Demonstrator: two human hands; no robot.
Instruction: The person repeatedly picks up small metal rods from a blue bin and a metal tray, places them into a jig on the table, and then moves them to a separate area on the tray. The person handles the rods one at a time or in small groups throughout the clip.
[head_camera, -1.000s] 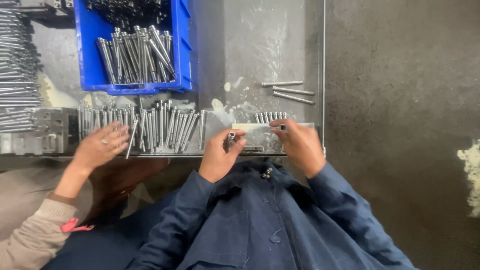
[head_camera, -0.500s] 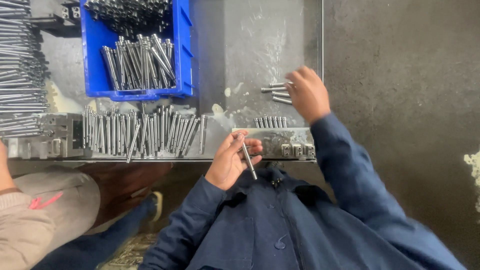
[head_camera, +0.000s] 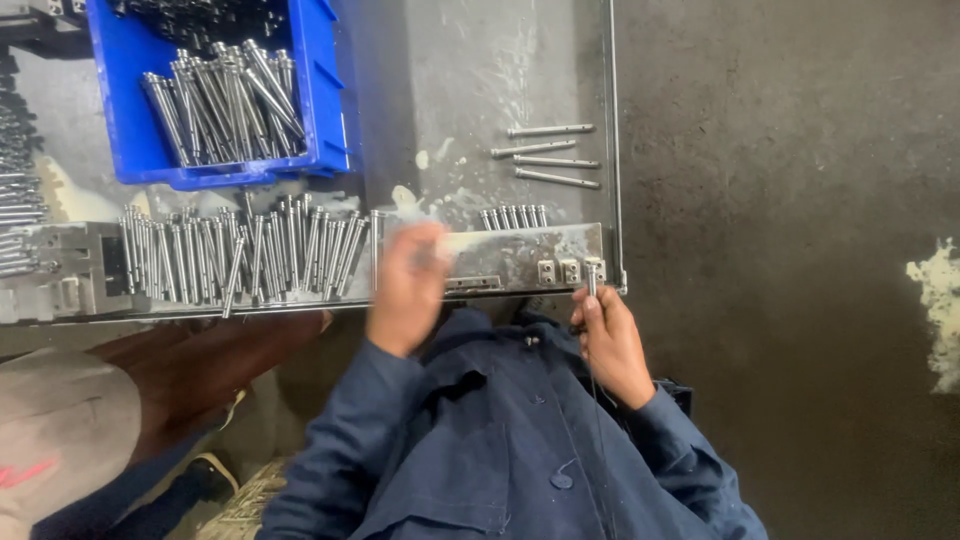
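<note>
Right hand (head_camera: 610, 340) pinches a thin metal pin (head_camera: 591, 280) upright at the right end of a metal jig (head_camera: 520, 255) on the worktop (head_camera: 480, 90). Left hand (head_camera: 408, 290) is blurred over the jig's left end; its grip cannot be told. A short row of pins (head_camera: 513, 216) stands behind the jig, and four loose pins (head_camera: 550, 155) lie farther back. Left of the jig, many pins (head_camera: 250, 255) lie in a row before a blue bin (head_camera: 330, 90).

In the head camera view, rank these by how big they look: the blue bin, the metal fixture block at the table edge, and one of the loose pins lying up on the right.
1. blue bin, clearly largest.
2. metal fixture block, a long narrow plate.
3. loose pin, thinnest and shortest.
All rest on the same table, so camera nearness hardly skews this order.
</note>
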